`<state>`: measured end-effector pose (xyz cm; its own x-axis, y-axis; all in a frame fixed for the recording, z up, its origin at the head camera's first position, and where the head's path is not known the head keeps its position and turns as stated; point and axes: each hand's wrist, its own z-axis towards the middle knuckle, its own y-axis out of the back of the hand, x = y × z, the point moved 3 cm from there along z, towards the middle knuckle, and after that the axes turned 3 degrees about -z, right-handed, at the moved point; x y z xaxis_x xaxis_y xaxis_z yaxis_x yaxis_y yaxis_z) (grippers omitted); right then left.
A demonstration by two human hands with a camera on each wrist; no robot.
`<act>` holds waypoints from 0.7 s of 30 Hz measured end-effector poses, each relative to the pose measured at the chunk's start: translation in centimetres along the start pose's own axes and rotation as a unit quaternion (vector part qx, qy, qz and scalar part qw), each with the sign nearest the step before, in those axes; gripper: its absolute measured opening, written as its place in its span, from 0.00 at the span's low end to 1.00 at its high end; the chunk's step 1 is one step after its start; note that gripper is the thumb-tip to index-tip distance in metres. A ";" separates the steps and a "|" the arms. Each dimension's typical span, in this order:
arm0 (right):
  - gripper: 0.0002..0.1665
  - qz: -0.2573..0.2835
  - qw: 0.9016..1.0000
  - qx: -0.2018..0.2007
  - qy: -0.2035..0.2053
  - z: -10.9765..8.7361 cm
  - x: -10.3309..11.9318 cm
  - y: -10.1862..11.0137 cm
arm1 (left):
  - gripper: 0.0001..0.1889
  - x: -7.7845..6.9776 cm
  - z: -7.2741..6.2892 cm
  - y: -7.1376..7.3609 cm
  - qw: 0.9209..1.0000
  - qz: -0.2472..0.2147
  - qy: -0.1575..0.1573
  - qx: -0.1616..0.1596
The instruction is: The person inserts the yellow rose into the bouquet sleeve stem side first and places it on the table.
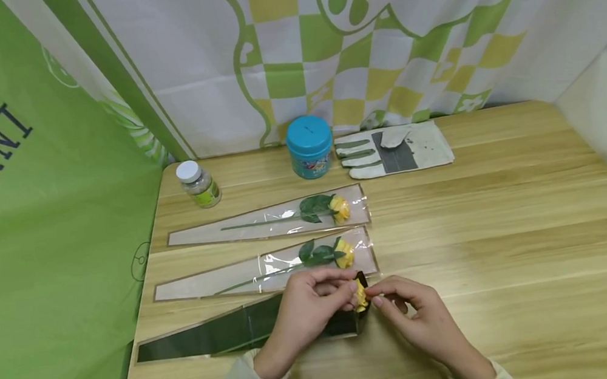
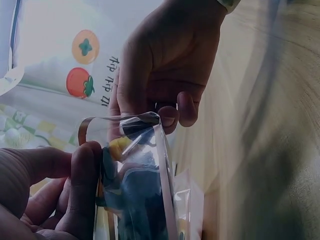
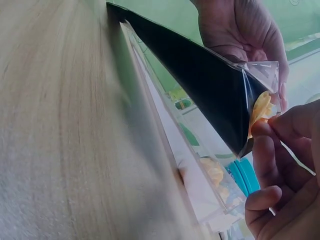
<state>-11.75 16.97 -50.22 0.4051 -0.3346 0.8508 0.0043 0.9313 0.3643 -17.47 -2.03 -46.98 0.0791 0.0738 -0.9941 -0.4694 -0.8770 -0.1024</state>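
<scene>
A black flower sleeve [image 1: 197, 336] with a clear front has a yellow rose [image 3: 261, 111] at its wide mouth. Its green stem shows faintly inside. My left hand [image 1: 308, 311] grips the sleeve near that mouth, thumb and fingers at its edge in the left wrist view. From the other side, my right hand [image 1: 422, 318] pinches the rose's petals with thumb and forefinger at the opening. In the right wrist view the sleeve is tilted up off the table. My left hand hides part of the sleeve and stem in the head view.
Two white sleeves, a nearer one [image 1: 192, 287] and a farther one [image 1: 203, 234], lie beyond, each with a yellow rose. Along the back stand a white-capped jar [image 1: 200, 184] and a blue tub [image 1: 310, 146], beside a work glove [image 1: 395, 150]. Curtains border the wooden table [image 1: 532, 222].
</scene>
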 end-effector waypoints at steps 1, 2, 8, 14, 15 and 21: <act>0.21 0.004 1.000 0.006 -0.001 0.0 0.1 0.0 | 0.10 0.0 0.0 0.0 1.000 0.000 -0.001 0.002; 0.21 0.006 1.000 0.011 0.006 0.1 0.1 -0.1 | 0.10 0.0 0.0 0.0 1.000 0.000 -0.001 0.005; 0.25 0.009 0.997 0.035 0.062 0.2 0.2 -0.6 | 0.09 -0.1 0.1 -0.1 1.000 -0.005 -0.001 0.015; 0.28 -0.013 0.997 0.023 0.078 0.2 0.0 -0.3 | 0.10 -0.2 0.2 -0.1 1.000 0.003 0.002 0.013; 0.28 -0.015 0.997 0.021 0.080 0.2 0.0 -0.2 | 0.10 -0.3 0.2 -0.1 1.000 0.003 0.002 0.012; 0.26 -0.004 0.997 0.039 0.060 0.1 0.1 -0.4 | 0.10 -0.5 0.2 -0.3 1.000 -0.015 0.005 0.021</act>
<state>-11.80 16.57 -50.22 0.5124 -0.3176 0.7978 -0.0609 0.9133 0.4027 -17.52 -1.68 -46.49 0.1032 0.0951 -0.9901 -0.5034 -0.8535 -0.1345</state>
